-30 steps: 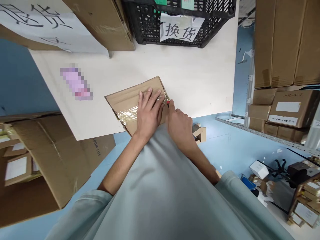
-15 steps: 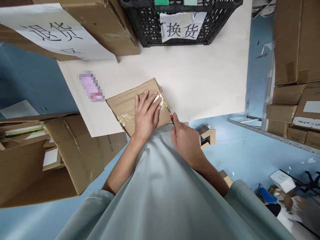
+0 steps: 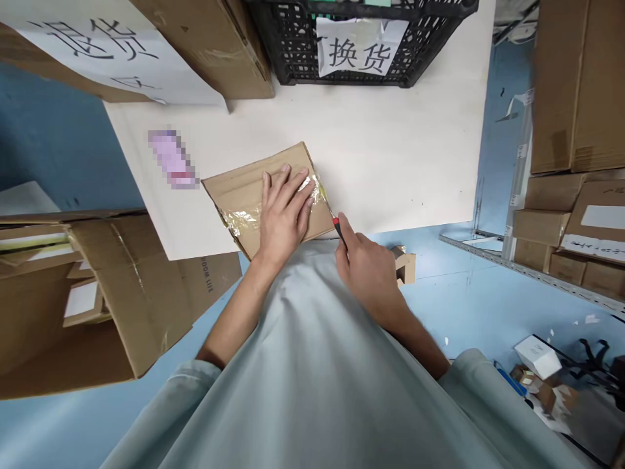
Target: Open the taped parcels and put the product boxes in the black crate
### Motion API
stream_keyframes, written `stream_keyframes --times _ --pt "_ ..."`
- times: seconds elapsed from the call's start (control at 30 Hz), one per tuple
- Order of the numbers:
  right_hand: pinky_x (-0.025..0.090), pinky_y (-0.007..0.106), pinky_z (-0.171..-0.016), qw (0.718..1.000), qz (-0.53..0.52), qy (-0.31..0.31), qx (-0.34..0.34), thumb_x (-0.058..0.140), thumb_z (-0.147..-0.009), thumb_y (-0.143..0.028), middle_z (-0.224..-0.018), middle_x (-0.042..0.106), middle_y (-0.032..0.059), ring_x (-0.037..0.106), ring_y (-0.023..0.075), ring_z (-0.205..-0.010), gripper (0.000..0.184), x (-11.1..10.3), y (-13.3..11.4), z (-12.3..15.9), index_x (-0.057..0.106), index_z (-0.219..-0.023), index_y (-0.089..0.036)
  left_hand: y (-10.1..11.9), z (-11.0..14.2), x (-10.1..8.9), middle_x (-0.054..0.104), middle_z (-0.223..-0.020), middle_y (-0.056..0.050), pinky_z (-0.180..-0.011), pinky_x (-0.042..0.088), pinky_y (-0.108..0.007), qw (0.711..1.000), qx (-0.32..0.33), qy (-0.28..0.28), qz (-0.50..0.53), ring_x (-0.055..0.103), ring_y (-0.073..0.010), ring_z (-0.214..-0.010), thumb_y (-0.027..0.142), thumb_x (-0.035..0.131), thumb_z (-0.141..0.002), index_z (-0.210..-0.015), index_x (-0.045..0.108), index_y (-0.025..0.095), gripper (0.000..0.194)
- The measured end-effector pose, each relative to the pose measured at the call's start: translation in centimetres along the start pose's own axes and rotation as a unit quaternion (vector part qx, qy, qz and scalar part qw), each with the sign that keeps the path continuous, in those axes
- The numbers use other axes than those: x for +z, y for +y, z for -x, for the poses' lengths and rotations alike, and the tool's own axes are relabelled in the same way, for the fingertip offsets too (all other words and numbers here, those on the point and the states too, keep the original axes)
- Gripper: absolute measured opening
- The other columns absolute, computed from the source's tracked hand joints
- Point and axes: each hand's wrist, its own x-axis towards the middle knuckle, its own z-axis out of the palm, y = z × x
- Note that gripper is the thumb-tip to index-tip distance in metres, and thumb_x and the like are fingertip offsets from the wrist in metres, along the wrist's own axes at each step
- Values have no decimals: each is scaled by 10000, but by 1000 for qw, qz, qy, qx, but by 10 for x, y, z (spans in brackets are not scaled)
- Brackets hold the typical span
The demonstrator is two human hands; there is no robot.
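Observation:
A small flat cardboard box (image 3: 234, 189) lies at an angle on the near edge of the white table, with shiny clear tape at its left and right ends. My left hand (image 3: 283, 215) rests flat on its top, fingers stretched out. My right hand (image 3: 367, 273) is closed around a slim tool with a red and black handle (image 3: 338, 228). The tool's thin tip is at the box's right edge, near the front corner; whether it goes into the seam I cannot tell.
At the back of the white table (image 3: 390, 156) stand a black plastic crate (image 3: 293, 62) and a large labelled carton (image 3: 239, 62). A blurred purple item (image 3: 172, 159) lies left. An open carton (image 3: 112, 286) holds boxes at lower left. Shelved cartons (image 3: 551, 98) stand right.
The view has shifted slightly. My left hand stays flat on the box, and my right hand with the tool has drawn back a little towards me along the box's right edge.

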Motion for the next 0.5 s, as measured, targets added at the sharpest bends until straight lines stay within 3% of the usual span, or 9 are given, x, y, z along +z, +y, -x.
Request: stream_keyframes --times 0.3,0.5 --pt "560 304 -794 996 23 53 70 358 -1228 -230 -1169 756 116 751 225 -889 695 26 -32 -21 260 -1915 -272 -3 1 1 682 -1706 -97 -1480 182 -772 997 9 4 71 455 -342 -1756 536 462 -1223 -1643 641 379 483" --pt "520 261 -711 985 48 87 141 381 -1240 -254 -1212 731 114 730 204 -873 729 54 -50 -11 161 -1930 -331 -2 0 -1 626 -1767 -109 -1480 132 -790 993 12 -26 116 383 -357 -1791 385 438 -1221 -1639 644 317 471"
